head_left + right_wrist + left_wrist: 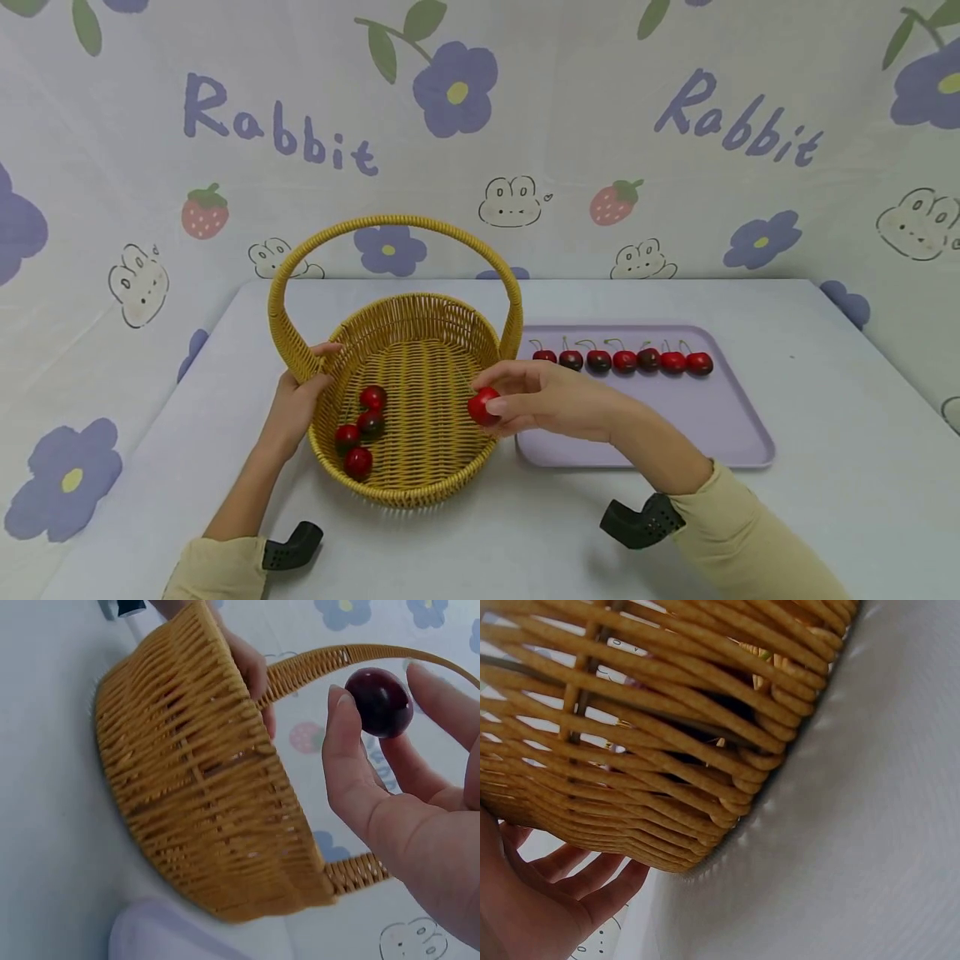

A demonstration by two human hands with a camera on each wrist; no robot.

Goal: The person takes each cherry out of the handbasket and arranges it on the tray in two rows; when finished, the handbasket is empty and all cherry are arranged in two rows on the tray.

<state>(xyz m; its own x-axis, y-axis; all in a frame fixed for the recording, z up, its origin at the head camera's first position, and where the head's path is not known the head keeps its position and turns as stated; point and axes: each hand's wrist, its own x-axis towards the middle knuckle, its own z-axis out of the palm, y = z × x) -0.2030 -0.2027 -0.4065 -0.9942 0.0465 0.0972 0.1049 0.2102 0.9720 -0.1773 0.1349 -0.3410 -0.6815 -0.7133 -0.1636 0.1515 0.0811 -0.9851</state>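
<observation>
My right hand [551, 402] pinches a red cherry [483, 407] between thumb and fingers, over the right rim of a yellow-brown wicker basket [420, 400]. The right wrist view shows this cherry [379, 703] dark and glossy, above the basket's side. At the basket's left, my left hand [294, 408] grips the rim by the foot of the handle. From the left wrist, the fingers [604, 889] lie against the woven wall. Inside the basket, several cherries [358, 461] sit at the left.
Right of the basket lies a pale purple tray [652, 425], with several stemmed cherries [624, 361] in a row near its far edge. The tall handle [393, 222] arches over the basket. Behind the white table [832, 400] hangs a printed cloth [570, 100].
</observation>
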